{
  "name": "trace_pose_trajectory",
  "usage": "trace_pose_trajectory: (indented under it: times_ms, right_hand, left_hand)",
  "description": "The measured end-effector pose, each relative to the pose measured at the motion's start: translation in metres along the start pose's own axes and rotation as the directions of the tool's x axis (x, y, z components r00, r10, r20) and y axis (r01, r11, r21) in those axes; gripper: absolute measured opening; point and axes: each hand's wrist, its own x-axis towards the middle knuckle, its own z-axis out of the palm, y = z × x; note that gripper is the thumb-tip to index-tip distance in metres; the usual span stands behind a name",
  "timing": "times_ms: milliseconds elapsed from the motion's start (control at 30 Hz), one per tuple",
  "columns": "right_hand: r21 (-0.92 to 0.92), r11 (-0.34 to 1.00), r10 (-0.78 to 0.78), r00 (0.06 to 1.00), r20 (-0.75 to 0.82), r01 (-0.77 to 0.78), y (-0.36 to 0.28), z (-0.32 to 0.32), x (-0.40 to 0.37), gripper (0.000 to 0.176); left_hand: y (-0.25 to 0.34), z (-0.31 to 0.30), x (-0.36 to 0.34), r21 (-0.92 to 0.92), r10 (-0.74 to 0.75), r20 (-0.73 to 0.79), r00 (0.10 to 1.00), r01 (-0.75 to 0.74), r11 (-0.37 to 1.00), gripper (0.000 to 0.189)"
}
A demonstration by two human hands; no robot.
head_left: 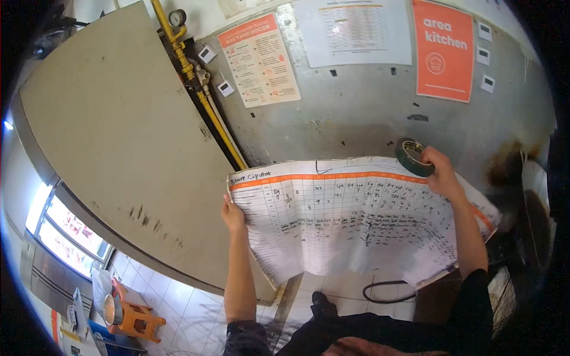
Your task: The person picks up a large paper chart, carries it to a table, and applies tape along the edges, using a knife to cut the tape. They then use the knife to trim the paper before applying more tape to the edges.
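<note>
A large paper chart (350, 204) with an orange header row and handwritten figures spreads in front of me, its sheet wavy and its lower edge hanging free. My left hand (233, 215) is closed at the chart's left edge, below the upper corner, with some fingers hidden. In my right hand (441, 172) is a roll of dark green tape (414, 164), gripped with the fingers hooked into its ring. Roll and hand overlap the chart's upper edge toward the right. The chart's far right part extends past my right forearm.
A metal wall ahead carries an orange sign (443, 50), a white sheet (356, 32) and a gas notice (259, 59). Yellow gas pipe (208, 104) runs beside a big grey panel (119, 130). An orange stool (139, 322) and a black hose (389, 283) are on the tiled floor.
</note>
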Motion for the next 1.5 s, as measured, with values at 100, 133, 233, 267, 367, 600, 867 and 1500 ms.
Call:
trace_pose_trajectory:
  times_ms: [100, 133, 233, 267, 367, 600, 867, 1500]
  right_hand:
    - [-0.011, 0.998, -0.064, 0.998, -0.005, 0.064, -0.017, 0.008, 0.028, 0.030]
    - [0.012, 0.995, -0.100, 0.995, -0.008, 0.100, -0.020, 0.015, 0.031, 0.029]
    - [0.035, 0.984, -0.177, 0.984, 0.010, 0.176, -0.075, 0.022, 0.022, 0.031]
    - [0.006, 0.984, -0.181, 0.984, 0.009, 0.181, -0.064, 0.032, 0.023, 0.032]
    - [-0.086, 0.985, -0.153, 0.988, -0.004, 0.152, -0.053, 0.061, 0.018, 0.032]
    - [-0.195, 0.960, -0.153, 0.960, 0.236, 0.201, -0.060, 0.130, 0.011, 0.026]
    - [0.256, 0.967, -0.141, 0.858, 0.494, 0.012, -0.081, 0.234, -0.013, 0.026]
    - [0.843, 0.492, -0.742, 0.612, 0.275, 0.217, -0.273, 0.376, -0.050, 0.014]
  left_hand:
    - [-0.041, 0.009, 0.032, -0.090, -0.050, 0.021, 0.999, 0.051, 0.995, 0.052]
    - [-0.048, 0.014, 0.034, -0.137, -0.067, 0.025, 0.997, 0.070, 0.988, 0.052]
    - [-0.070, -0.015, 0.038, -0.291, -0.123, 0.102, 0.987, 0.148, 0.945, 0.052]
    - [-0.099, -0.024, 0.038, -0.261, -0.162, 0.054, 0.985, 0.171, 0.950, 0.052]
    - [-0.140, -0.058, 0.023, -0.115, -0.182, -0.006, 0.983, 0.180, 0.977, 0.052]
    - [-0.166, -0.111, -0.057, -0.200, -0.431, -0.074, 0.899, 0.410, 0.890, 0.047]
    - [-0.107, -0.186, -0.222, 0.077, -0.514, 0.331, 0.792, 0.520, 0.851, 0.085]
    - [0.063, -0.364, -0.416, 0.688, 0.022, -0.704, 0.710, 0.675, 0.265, 0.034]
